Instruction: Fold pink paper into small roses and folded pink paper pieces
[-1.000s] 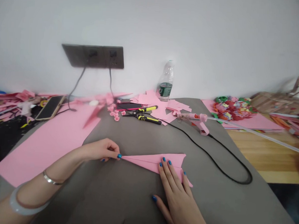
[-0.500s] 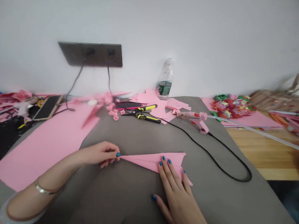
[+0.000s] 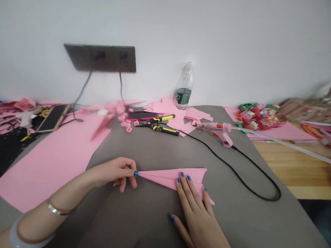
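Observation:
A pink paper folded into a long narrow wedge (image 3: 162,178) lies on the grey table, its point to the left and its wide, notched end to the right. At that point my left hand (image 3: 118,173) pinches the paper between thumb and forefinger, the other fingers loosely curled below. My right hand (image 3: 195,210) rests flat on the wide part, fingers stretched and thumb out to the side on the table. Creases run lengthwise along the wedge. Part of its lower right is covered by my right fingers.
A large pink sheet (image 3: 49,162) lies left. Behind are yellow-black scissors (image 3: 162,124), small pink paper flowers (image 3: 126,124), a bottle (image 3: 184,90) and a phone (image 3: 54,117). A pink glue gun (image 3: 223,132) with a looping black cord (image 3: 256,190) lies right, near colourful paper flowers (image 3: 261,116).
My left hand has slid slightly right along the paper's point, and its lower fingers have opened a little. The right hand and the wedge look nearly still; the whole view has shifted slightly.

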`<state>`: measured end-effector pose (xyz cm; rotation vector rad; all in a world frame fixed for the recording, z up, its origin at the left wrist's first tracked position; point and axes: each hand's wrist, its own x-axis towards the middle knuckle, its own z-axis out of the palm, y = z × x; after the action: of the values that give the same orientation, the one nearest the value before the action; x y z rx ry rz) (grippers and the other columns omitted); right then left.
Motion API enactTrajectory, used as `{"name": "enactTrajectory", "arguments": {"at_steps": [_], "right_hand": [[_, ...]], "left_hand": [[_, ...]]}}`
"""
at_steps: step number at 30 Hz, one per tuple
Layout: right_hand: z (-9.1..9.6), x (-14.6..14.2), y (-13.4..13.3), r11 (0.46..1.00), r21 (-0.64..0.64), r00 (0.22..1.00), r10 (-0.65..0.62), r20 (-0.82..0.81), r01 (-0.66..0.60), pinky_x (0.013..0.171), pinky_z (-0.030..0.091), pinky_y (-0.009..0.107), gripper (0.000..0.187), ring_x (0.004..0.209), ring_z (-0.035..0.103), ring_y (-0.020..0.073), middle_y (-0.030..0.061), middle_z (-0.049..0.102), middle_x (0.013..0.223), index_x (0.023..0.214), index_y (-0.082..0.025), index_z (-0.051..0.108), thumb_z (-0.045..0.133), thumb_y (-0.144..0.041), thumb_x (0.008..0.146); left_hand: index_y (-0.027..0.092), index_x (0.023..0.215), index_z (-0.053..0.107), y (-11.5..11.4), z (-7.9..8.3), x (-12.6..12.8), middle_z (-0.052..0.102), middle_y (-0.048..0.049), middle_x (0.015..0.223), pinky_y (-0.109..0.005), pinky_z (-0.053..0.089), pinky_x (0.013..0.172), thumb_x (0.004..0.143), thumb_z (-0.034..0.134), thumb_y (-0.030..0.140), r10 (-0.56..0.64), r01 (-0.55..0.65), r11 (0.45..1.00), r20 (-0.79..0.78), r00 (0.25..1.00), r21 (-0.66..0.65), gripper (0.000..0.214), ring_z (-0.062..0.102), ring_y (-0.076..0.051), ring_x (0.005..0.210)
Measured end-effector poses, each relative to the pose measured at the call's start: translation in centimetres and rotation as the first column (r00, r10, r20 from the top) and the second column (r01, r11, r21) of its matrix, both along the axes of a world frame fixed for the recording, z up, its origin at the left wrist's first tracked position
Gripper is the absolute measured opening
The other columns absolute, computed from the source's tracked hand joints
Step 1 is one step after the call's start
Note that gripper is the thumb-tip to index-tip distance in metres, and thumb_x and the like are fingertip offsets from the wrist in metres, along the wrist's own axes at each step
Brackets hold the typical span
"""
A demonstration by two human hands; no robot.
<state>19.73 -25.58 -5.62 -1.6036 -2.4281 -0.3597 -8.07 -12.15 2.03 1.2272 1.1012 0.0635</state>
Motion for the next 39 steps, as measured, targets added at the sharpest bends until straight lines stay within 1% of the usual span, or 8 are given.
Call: {"name": "enactTrajectory", "arguments": {"at_steps": [9, 14, 16, 19, 21, 23, 28, 39], "right_hand": [[0.3, 0.0, 0.0, 1.0, -0.018, 1.0, -0.004, -0.002, 0.004, 0.107, 0.038, 0.055, 0.073, 0.146, 0.035, 0.0303, 0.0133, 0.034, 0.162, 0.162, -0.009, 0.004, 0.033, -0.034, 0.1], [0.4, 0.0, 0.0, 0.999, -0.033, 1.0, -0.001, -0.01, 0.001, 0.108, 0.036, 0.055, 0.073, 0.147, 0.034, 0.0302, 0.0131, 0.032, 0.163, 0.162, -0.01, 0.004, 0.033, -0.035, 0.1], [0.4, -0.1, -0.1, 1.0, -0.029, 1.0, -0.011, -0.009, 0.01, 0.108, 0.036, 0.055, 0.073, 0.147, 0.034, 0.0302, 0.0133, 0.031, 0.163, 0.162, -0.01, 0.003, 0.033, -0.035, 0.1], [0.3, -0.1, -0.1, 1.0, -0.026, 1.0, -0.015, -0.002, 0.014, 0.109, 0.034, 0.055, 0.074, 0.147, 0.034, 0.0306, 0.0139, 0.031, 0.163, 0.162, -0.009, 0.003, 0.034, -0.035, 0.1], [0.3, -0.2, 0.0, 1.0, -0.024, 1.0, -0.009, 0.0, 0.009, 0.109, 0.033, 0.056, 0.074, 0.147, 0.034, 0.0307, 0.0142, 0.032, 0.163, 0.162, -0.008, 0.004, 0.035, -0.035, 0.1], [0.3, -0.1, 0.0, 1.0, -0.024, 1.0, -0.005, -0.005, 0.005, 0.11, 0.032, 0.056, 0.074, 0.147, 0.033, 0.0307, 0.0141, 0.033, 0.162, 0.162, -0.008, 0.006, 0.036, -0.035, 0.099], [0.4, 0.1, 0.1, 0.999, -0.032, 1.0, -0.003, -0.019, 0.002, 0.112, 0.026, 0.058, 0.07, 0.147, 0.031, 0.0314, 0.0138, 0.036, 0.161, 0.161, -0.009, 0.015, 0.037, -0.033, 0.098], [1.3, -3.7, 0.6, 0.998, -0.05, 0.999, 0.034, -0.037, -0.036, 0.114, 0.026, 0.059, 0.062, 0.15, 0.027, 0.0326, 0.016, 0.033, 0.162, 0.154, -0.007, 0.035, 0.04, -0.022, 0.095]], "left_hand": [[0.02, 0.073, 0.047, -0.4, -0.5, 0.4, 0.066, 0.0025, 0.06, -0.02, 0.022, 0.041, 0.083, 0.06, 0.044, 0.034, -0.034, 0.997, 0.004, 0.999, 0.063, 0.029, 0.051, -0.008, 0.04], [0.021, 0.071, 0.05, -0.2, 0.7, 0.4, 0.065, 0.0014, 0.061, -0.025, 0.037, 0.049, 0.084, 0.055, 0.037, -0.078, 0.17, 0.937, -0.295, 0.952, 0.304, 0.022, 0.06, -0.015, 0.05], [0.021, 0.07, 0.057, -1.3, 1.1, 0.8, 0.068, -0.0033, 0.071, -0.031, 0.046, 0.06, 0.087, 0.052, 0.033, 0.013, 0.297, 0.791, -0.5, 0.866, 0.535, 0.021, 0.065, -0.021, 0.066], [0.02, 0.103, 0.068, -4.5, 0.5, 2.1, 0.071, -0.0114, 0.114, -0.042, 0.049, 0.088, 0.091, 0.045, 0.02, 0.193, 0.432, 0.382, -0.528, 0.827, 0.817, 0.027, 0.066, -0.029, 0.102], [0.019, 0.13, 0.06, -7.0, -0.9, 3.0, 0.064, -0.0116, 0.136, -0.045, 0.042, 0.103, 0.096, 0.043, 0.023, 0.112, 0.502, 0.095, -0.51, 0.853, 0.86, 0.038, 0.058, -0.029, 0.123], [0.014, 0.145, 0.048, -8.9, -2.7, 3.6, 0.054, -0.0121, 0.149, -0.046, 0.026, 0.116, 0.1, 0.044, 0.036, 0.094, 0.556, -0.069, -0.55, 0.83, 0.828, 0.05, 0.047, -0.028, 0.136], [0.008, 0.151, 0.039, -10.4, -5.4, 3.8, 0.046, -0.0138, 0.156, -0.048, -0.007, 0.122, 0.099, 0.045, 0.048, 0.192, 0.605, -0.039, -0.588, 0.786, 0.795, 0.066, 0.035, -0.028, 0.144], [0.011, 0.148, 0.045, -9.9, -5.4, 4.0, 0.054, -0.0123, 0.15, -0.048, -0.005, 0.122, 0.095, 0.05, 0.048, 0.174, 0.539, 0.005, -0.532, 0.829, 0.842, 0.065, 0.04, -0.028, 0.14]]}}
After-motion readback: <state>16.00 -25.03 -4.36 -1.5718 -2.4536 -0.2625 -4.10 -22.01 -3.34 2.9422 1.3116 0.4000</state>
